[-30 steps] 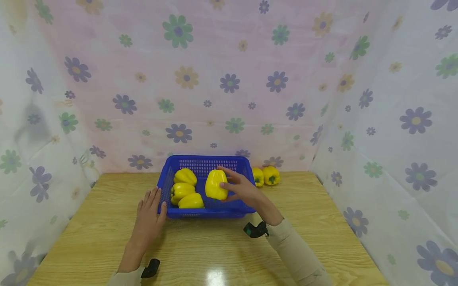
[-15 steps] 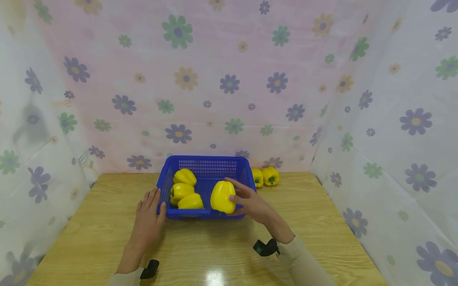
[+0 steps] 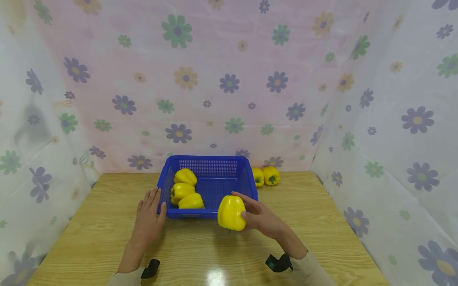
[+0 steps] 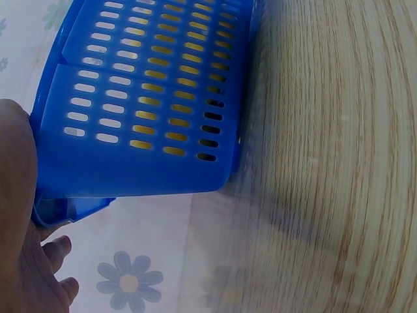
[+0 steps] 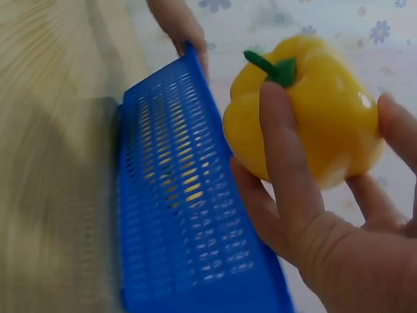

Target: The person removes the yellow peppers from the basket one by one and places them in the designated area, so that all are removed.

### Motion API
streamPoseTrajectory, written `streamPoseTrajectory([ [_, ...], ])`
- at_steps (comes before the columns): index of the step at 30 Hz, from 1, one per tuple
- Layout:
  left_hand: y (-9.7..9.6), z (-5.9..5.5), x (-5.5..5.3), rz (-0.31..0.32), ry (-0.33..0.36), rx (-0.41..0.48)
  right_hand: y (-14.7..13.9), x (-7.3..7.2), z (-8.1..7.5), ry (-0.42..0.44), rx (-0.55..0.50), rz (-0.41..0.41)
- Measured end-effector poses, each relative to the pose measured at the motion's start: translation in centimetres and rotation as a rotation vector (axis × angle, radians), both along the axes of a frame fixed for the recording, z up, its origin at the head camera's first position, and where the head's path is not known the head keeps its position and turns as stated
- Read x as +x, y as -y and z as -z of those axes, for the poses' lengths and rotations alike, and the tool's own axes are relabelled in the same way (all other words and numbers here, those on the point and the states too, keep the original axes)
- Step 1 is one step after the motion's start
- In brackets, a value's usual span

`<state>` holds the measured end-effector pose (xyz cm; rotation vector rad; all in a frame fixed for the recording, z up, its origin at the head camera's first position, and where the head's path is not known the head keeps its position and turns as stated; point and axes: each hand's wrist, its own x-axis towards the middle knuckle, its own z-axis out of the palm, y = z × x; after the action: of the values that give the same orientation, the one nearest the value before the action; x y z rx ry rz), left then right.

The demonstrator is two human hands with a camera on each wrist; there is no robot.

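Note:
My right hand (image 3: 262, 219) grips a yellow bell pepper (image 3: 230, 213) in the air, just in front of the right end of a blue slotted plastic basket (image 3: 193, 213). Thumb and fingers wrap around the pepper's sides. Its green stem shows in the right wrist view, close to one fingertip (image 5: 279, 98). At the basket's left end, my left hand (image 3: 146, 219) rests against the rim, fingers straight and thumb by the front corner. Inside, along the left side, lie three yellow bell peppers (image 3: 183, 191). The left wrist view shows the slotted wall (image 4: 130, 169) beside that hand.
Two more yellow bell peppers (image 3: 271, 176) sit on the wooden table (image 3: 189, 254) behind the basket's right end, one partly hidden by it. Flower-patterned cloth (image 3: 214, 87) stands behind the table and along both sides.
My right hand has carried the bell pepper from over the basket's middle toward me and right, past the front rim. The left hand and the peppers in the basket stay put.

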<state>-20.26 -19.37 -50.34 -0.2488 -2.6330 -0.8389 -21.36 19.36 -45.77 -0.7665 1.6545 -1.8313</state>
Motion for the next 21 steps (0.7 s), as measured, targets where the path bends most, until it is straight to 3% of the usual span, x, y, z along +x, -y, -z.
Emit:
streamPoseTrajectory([
  [4,-0.1,0.0,0.0,0.006,-0.004,0.008,-1.4,0.8,1.4,0.022,-0.005,-0.055],
  [9,-0.1,0.0,0.0,0.008,0.002,0.011,-3.3,1.7,3.0,0.075,0.033,-0.066],
  [16,0.0,-0.2,0.1,0.008,0.016,0.010,-5.4,2.6,5.2,0.112,0.084,-0.032],
  [21,0.0,0.2,-0.1,0.008,0.020,0.019,-6.8,2.8,6.2,0.143,0.160,0.040],
])
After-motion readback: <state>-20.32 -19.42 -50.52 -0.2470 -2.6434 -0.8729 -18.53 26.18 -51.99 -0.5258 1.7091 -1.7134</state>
